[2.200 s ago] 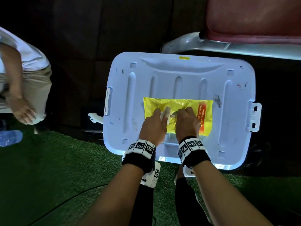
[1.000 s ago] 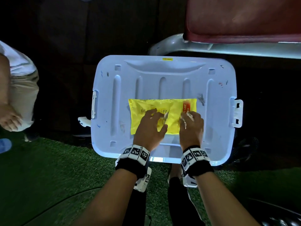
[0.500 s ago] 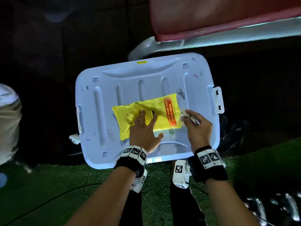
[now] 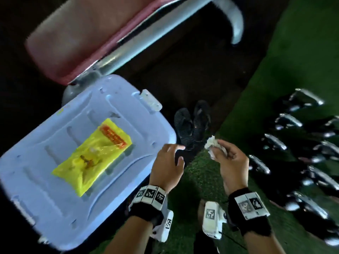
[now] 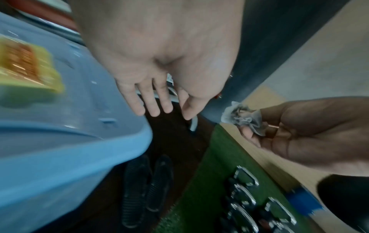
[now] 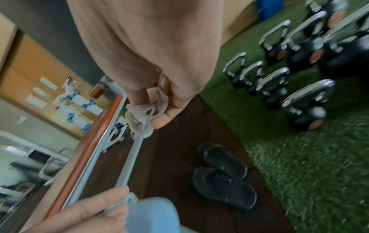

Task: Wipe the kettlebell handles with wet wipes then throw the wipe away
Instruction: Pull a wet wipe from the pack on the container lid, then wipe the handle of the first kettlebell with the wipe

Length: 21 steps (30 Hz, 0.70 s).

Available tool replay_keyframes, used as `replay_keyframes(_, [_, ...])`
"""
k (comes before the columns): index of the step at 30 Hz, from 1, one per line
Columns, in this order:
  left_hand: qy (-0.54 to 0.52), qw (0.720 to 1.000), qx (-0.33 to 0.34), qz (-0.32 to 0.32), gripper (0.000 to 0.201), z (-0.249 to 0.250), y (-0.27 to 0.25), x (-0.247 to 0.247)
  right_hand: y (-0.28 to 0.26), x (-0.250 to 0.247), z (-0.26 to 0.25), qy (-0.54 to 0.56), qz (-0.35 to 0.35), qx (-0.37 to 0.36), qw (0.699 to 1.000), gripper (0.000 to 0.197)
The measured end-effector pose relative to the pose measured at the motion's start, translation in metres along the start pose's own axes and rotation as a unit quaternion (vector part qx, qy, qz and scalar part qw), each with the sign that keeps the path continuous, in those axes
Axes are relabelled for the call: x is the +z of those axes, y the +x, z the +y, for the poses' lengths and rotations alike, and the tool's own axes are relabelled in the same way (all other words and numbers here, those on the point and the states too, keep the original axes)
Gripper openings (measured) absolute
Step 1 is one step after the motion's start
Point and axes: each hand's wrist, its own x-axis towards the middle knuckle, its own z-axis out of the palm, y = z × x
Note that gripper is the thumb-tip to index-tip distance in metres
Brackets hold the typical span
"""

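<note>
My right fingers (image 6: 159, 121) pinch a crumpled wet wipe (image 4: 212, 143) against the thumb, its bunched end sticking out past the fingertips; in the left wrist view the wipe (image 5: 242, 117) shows grey and wadded. My right hand (image 4: 231, 158) hangs over the edge of the green turf (image 4: 297, 74). My left hand (image 4: 168, 165) holds nothing, fingers (image 5: 151, 104) straight and slightly spread, just off the near right corner of the blue bin lid (image 4: 55, 204).

Surroundings: the yellow wipes packet (image 4: 91, 160) lies flat on the lid, untouched, well left of both hands. A pair of black flip-flops (image 4: 192, 125) lies on the dark floor directly beyond my hands, between the bin and the turf. The kettlebells (image 4: 293, 147) stand in rows on the turf to my right, chrome handles up; none touched. A red padded bench (image 4: 73, 39) on a pale metal frame runs behind the bin.

Room: bare turf lies between my right hand and the nearest kettlebell handle. The lid's latch (image 4: 151, 101) juts from its far right edge.

Against half a second earlier: my left hand has come off the packet, my right hand has carried the wipe off the lid rightward, and the view has swung right, bringing the kettlebells in. Head frame is motion-blurred.
</note>
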Motion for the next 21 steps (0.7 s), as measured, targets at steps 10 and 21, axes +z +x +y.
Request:
replay_keyframes(10, [0.055,0.975,0.049,-0.211,0.039,0.07,0.06,0.238,0.077,-0.239,0.113,0.011,0.183,0.022,0.983,0.03])
replay_keyframes(21, [0.079,0.965,0.054,-0.245,0.069,-0.012,0.146,0.456,0.156,-0.311,0.276,-0.079,0.189,-0.03,0.978,0.038])
